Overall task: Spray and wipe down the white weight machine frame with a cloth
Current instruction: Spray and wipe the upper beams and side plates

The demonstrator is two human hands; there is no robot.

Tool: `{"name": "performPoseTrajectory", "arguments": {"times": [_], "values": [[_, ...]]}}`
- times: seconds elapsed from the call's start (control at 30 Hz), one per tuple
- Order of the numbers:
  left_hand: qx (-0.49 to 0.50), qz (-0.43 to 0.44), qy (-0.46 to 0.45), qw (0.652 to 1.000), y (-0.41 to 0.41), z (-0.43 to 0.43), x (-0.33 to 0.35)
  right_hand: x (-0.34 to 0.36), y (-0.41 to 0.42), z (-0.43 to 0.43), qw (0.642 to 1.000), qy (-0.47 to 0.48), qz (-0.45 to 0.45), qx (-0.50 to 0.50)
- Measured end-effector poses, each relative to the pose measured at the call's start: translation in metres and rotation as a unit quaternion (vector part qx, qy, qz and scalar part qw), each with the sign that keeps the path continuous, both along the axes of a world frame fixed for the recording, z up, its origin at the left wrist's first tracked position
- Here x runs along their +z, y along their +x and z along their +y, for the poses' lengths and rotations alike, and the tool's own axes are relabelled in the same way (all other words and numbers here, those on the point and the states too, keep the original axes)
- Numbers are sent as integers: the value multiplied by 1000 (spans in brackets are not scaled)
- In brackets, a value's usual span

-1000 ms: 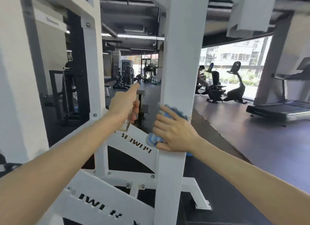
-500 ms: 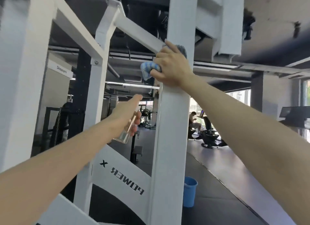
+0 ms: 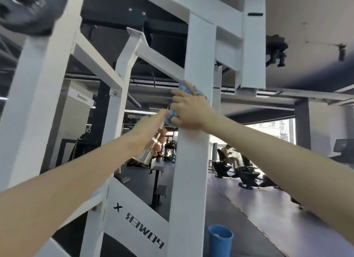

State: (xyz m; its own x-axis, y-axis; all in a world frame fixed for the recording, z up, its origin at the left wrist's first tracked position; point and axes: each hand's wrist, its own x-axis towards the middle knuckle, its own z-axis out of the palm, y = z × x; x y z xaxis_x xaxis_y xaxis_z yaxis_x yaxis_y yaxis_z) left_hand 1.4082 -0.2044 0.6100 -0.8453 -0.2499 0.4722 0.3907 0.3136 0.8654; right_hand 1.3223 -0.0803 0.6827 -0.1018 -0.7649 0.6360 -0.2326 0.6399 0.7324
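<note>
The white weight machine frame [image 3: 189, 170] fills the view, with a thick upright post in the middle. High on that post my right hand [image 3: 188, 111] grips a bunched blue cloth [image 3: 188, 88] and presses it against the metal. Just to its left, my left hand [image 3: 148, 131] holds a clear spray bottle [image 3: 148, 151], index finger stretched up toward the cloth. The bottle's nozzle is hidden behind my hands.
A blue bucket [image 3: 220, 239] stands on the dark floor right of the post's base. A slanted white panel [image 3: 138, 212] reads POWER X. A black bench [image 3: 159, 182] and exercise bikes [image 3: 247, 177] with a seated person [image 3: 229, 153] lie beyond. Black padding hangs overhead.
My right hand carried the cloth from waist height up the post; the view tilted upward with it. My left hand with the bottle rose close beside the cloth.
</note>
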Motion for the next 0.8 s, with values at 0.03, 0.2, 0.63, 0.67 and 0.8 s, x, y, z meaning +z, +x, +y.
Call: {"name": "performPoseTrajectory", "arguments": {"times": [0.03,0.2,0.63,0.67,0.8], "values": [[3,-9,-1,1000,1,-1,-1,16,3,2,1000,15,10,-7],[5,-28,0,1000,6,0,-5,60,8,-6,990,-140,8,-2],[5,-33,5,999,14,-10,-16,-58,-10,-1,808,-532,-99,235],[2,-32,5,999,12,-10,-16,-54,-7,-7,792,-565,-106,207],[-6,-35,-6,999,7,-11,-15,-58,2,-25,836,-531,-97,105]]}}
